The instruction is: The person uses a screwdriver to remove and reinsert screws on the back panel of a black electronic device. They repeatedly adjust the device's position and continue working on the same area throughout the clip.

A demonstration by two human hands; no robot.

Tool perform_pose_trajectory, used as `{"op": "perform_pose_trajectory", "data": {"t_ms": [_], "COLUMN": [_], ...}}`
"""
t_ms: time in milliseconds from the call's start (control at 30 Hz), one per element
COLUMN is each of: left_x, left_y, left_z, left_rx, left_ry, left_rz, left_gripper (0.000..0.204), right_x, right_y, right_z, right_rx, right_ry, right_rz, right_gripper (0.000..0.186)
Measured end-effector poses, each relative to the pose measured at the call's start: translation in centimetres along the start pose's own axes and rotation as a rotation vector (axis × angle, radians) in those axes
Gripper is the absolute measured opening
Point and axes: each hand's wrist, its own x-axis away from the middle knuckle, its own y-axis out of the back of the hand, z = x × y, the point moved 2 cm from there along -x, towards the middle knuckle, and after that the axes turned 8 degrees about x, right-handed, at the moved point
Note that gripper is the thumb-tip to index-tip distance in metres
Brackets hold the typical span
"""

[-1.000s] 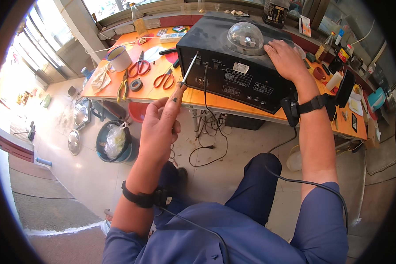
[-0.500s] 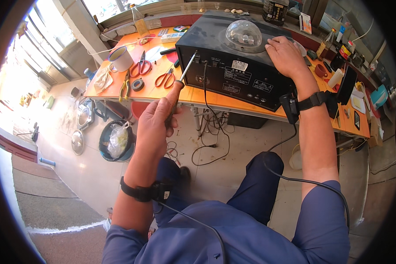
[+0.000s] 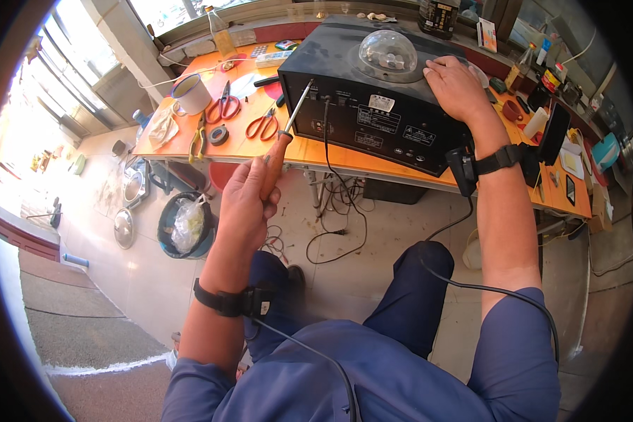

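Observation:
My left hand (image 3: pixel 250 193) is closed round the orange-brown handle of a screwdriver (image 3: pixel 277 162). Its long metal shaft points up and away, with the tip at the upper left corner of the rear panel of a black box-shaped appliance (image 3: pixel 366 137). Whether the tip sits in a screw is too small to tell. On top of the appliance is a clear plastic dome (image 3: pixel 388 53). My right hand (image 3: pixel 456 83) lies on the top's right side, fingers spread over the surface and holding nothing. A black power cord (image 3: pixel 328 151) hangs from the panel toward the floor.
On the orange table (image 3: pixel 250 148) left of the appliance lie red-handled scissors (image 3: pixel 224 105), smaller scissors (image 3: pixel 263 125), pliers (image 3: pixel 197 139), black tape (image 3: pixel 219 135) and an enamel mug (image 3: pixel 191 95). A phone (image 3: pixel 570 190) lies at right. Below stands a bucket holding a plastic bag (image 3: pixel 188 225).
My left fingers have shifted on the screwdriver handle, which shows turned and more uncovered. The tip stays at the panel's upper left corner. My right hand has hardly moved.

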Motion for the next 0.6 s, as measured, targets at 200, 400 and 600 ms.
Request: {"op": "perform_pose_trajectory", "data": {"t_ms": [200,400,600], "left_x": [0.2,0.7,-0.1], "left_y": [-0.8,-1.2,-0.8], "left_z": [-0.9,-1.7,-1.0], "left_rx": [-0.975,-0.354,-0.200], "left_ry": [-0.883,-0.216,-0.199], "left_rz": [-0.109,-0.041,-0.107], "left_gripper": [0.034,0.028,0.032], "right_x": [0.1,0.1,0.2], "right_y": [0.0,0.0,0.2], "right_z": [0.0,0.1,0.2], "right_rx": [0.008,0.015,0.001], "right_ry": [-0.015,-0.020,-0.031], "right_rz": [-0.012,-0.002,-0.006], "right_gripper": [0.051,0.051,0.051]}}
